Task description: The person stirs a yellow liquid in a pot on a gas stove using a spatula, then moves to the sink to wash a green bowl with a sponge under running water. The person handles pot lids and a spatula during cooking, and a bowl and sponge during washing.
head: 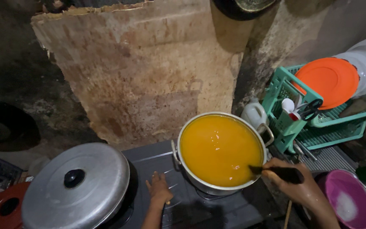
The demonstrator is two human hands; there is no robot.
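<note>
**Stirring at the stove: hand positions**

Right hand (295,183) was clenched around a dark utensil handle (285,173), its tip dipped into orange liquid at the near right rim of the metal pot (219,151). Pot stood on the right burner of the dark stove (200,208). Left hand (159,189) lay released, fingers spread flat on the stove top, between the pot and a lidded grey pan (76,188). Green dish rack (291,112) stood to the right, holding an orange plate (329,80).
</note>
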